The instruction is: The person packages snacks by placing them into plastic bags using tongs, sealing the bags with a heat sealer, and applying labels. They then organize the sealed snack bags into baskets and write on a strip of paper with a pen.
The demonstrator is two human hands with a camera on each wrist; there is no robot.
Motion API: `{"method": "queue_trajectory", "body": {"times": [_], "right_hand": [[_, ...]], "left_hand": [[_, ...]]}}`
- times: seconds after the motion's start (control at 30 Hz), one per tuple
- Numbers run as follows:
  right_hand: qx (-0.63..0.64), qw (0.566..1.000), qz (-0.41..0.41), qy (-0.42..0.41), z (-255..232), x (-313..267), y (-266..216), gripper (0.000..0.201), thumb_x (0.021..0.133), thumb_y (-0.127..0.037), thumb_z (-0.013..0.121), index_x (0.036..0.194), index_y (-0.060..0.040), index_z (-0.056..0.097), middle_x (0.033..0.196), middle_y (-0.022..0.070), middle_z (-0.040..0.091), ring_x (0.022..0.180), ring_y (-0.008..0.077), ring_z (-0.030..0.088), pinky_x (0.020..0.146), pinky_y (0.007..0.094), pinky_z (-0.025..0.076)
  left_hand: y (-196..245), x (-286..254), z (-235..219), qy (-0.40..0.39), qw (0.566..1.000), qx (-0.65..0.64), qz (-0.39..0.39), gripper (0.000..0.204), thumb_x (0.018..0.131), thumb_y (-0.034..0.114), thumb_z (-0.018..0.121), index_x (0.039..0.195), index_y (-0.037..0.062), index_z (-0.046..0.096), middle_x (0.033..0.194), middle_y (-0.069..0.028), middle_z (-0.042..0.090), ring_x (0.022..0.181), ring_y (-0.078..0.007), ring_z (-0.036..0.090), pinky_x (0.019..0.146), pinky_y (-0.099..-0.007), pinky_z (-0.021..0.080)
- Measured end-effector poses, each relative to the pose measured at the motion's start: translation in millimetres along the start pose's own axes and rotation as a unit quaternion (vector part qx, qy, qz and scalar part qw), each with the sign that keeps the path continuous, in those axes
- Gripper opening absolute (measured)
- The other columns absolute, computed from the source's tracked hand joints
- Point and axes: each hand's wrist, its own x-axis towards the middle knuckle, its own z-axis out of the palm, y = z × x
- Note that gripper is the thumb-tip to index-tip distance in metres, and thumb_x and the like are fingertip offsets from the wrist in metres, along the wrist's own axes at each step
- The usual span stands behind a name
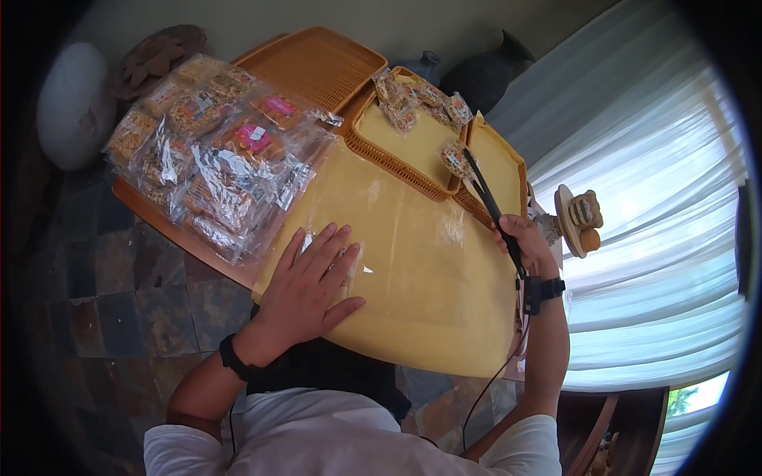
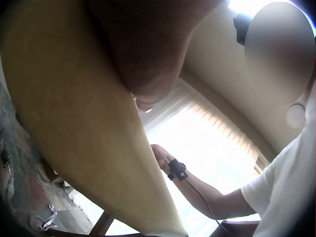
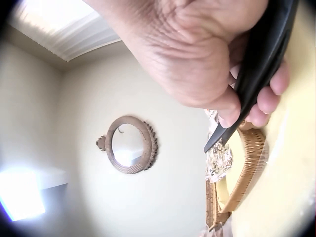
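My right hand grips black tongs, and the fingers wrap their handles in the right wrist view. The far ends of the tongs are at a clear-wrapped snack packet, over the near edge of a wicker basket. More snack packets sit at that basket's far end. My left hand lies palm down with fingers spread at the near side of the yellow-covered table. A bit of clear plastic shows beside its fingers; what lies under the palm is hidden.
Clear-bagged snacks are heaped on the table's left side. Behind them leans a brown woven tray. A second lined basket stands at the right, near a small stand with figures. Dark vases and a white curtain are beyond.
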Motion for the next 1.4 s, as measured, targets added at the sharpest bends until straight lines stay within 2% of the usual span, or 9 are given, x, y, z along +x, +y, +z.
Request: {"method": "queue_trajectory", "body": {"times": [0.07, 0.13, 0.3, 0.47, 0.67, 0.97, 1.07, 1.1, 1.4], "right_hand": [[0.015, 0.999, -0.018, 0.023, -15.6, -44.2, 23.5, 0.025, 0.109, -0.027, 0.067, 0.102, -0.0035, 0.071, 0.079, 0.0025, 0.069, 0.063, 0.0096, 0.061, 0.058, 0.0236, 0.047], [0.021, 0.997, 0.005, 0.076, -32.0, -87.2, 53.6, 0.027, 0.110, -0.027, 0.065, 0.099, -0.0030, 0.071, 0.079, 0.0034, 0.070, 0.061, 0.0105, 0.060, 0.058, 0.0241, 0.047], [0.025, 0.992, 0.072, 0.097, -36.0, -180.7, 100.5, 0.023, 0.109, -0.022, 0.066, 0.097, -0.0026, 0.070, 0.077, 0.0034, 0.069, 0.058, 0.0102, 0.059, 0.057, 0.0258, 0.048], [0.055, 0.988, 0.132, 0.051, -15.1, -218.7, 124.5, 0.023, 0.109, -0.021, 0.067, 0.100, -0.0002, 0.071, 0.078, 0.0027, 0.069, 0.063, 0.0099, 0.061, 0.059, 0.0259, 0.048], [0.039, 0.991, 0.124, -0.045, 8.9, -192.4, 100.1, 0.026, 0.109, -0.022, 0.067, 0.094, -0.0008, 0.070, 0.078, 0.0031, 0.069, 0.064, 0.0104, 0.061, 0.061, 0.0252, 0.047], [-0.007, 0.990, 0.044, -0.133, 59.3, -69.0, 40.0, 0.025, 0.110, -0.021, 0.065, 0.095, -0.0006, 0.071, 0.079, 0.0043, 0.070, 0.065, 0.0099, 0.061, 0.063, 0.0261, 0.049], [-0.008, 0.990, -0.002, -0.144, 87.9, -53.9, 28.4, 0.028, 0.110, -0.026, 0.065, 0.101, -0.0004, 0.072, 0.080, 0.0025, 0.070, 0.065, 0.0088, 0.060, 0.063, 0.0250, 0.048], [-0.078, 0.988, -0.001, -0.134, 93.9, -56.5, 15.4, 0.028, 0.110, -0.026, 0.066, 0.104, 0.0001, 0.074, 0.081, 0.0015, 0.071, 0.065, 0.0077, 0.059, 0.063, 0.0255, 0.049], [-0.214, 0.972, -0.065, -0.072, 71.7, -34.8, 18.6, 0.024, 0.104, -0.025, 0.072, 0.098, -0.0028, 0.075, 0.075, -0.0019, 0.066, 0.066, 0.0056, 0.056, 0.063, 0.0247, 0.044]], "left_hand": [[0.3, 0.3, -0.1, 0.002, 1.000, 0.008, 0.000, 0.076, 0.100, 0.059, 0.063, 0.153, 0.0051, 0.055, 0.165, -0.0184, 0.047, 0.156, -0.0365, 0.042, 0.129, -0.0578, 0.024], [0.1, 1.9, -0.9, -0.008, 1.000, 0.001, 0.003, 0.077, 0.100, 0.058, 0.064, 0.153, 0.0043, 0.055, 0.165, -0.0187, 0.046, 0.156, -0.0370, 0.041, 0.129, -0.0581, 0.024], [1.2, 4.2, -1.0, -0.016, 1.000, 0.011, 0.009, 0.076, 0.101, 0.057, 0.062, 0.154, 0.0019, 0.054, 0.164, -0.0203, 0.046, 0.155, -0.0376, 0.042, 0.128, -0.0597, 0.026], [3.8, 5.1, -0.2, -0.019, 1.000, 0.015, 0.001, 0.077, 0.100, 0.055, 0.066, 0.154, 0.0029, 0.053, 0.165, -0.0203, 0.046, 0.155, -0.0379, 0.041, 0.129, -0.0591, 0.025], [4.6, 4.6, 0.0, -0.014, 0.999, 0.034, -0.003, 0.077, 0.100, 0.055, 0.066, 0.156, 0.0036, 0.052, 0.166, -0.0198, 0.045, 0.156, -0.0375, 0.041, 0.129, -0.0590, 0.025], [3.5, 2.9, 0.3, -0.019, 1.000, 0.024, 0.004, 0.078, 0.099, 0.055, 0.067, 0.155, 0.0038, 0.052, 0.167, -0.0202, 0.044, 0.155, -0.0388, 0.041, 0.127, -0.0601, 0.029], [4.7, 3.5, -1.2, -0.023, 1.000, 0.019, 0.001, 0.078, 0.099, 0.056, 0.067, 0.156, 0.0046, 0.052, 0.167, -0.0202, 0.044, 0.156, -0.0387, 0.040, 0.127, -0.0595, 0.028], [5.3, 3.9, -1.2, -0.021, 1.000, 0.013, -0.003, 0.078, 0.098, 0.055, 0.069, 0.155, 0.0048, 0.053, 0.167, -0.0196, 0.044, 0.156, -0.0387, 0.041, 0.128, -0.0588, 0.028], [9.3, 7.5, -1.6, -0.056, 0.997, 0.051, 0.005, 0.079, 0.099, 0.056, 0.067, 0.157, 0.0050, 0.051, 0.168, -0.0172, 0.044, 0.157, -0.0366, 0.040, 0.128, -0.0569, 0.027]]}}
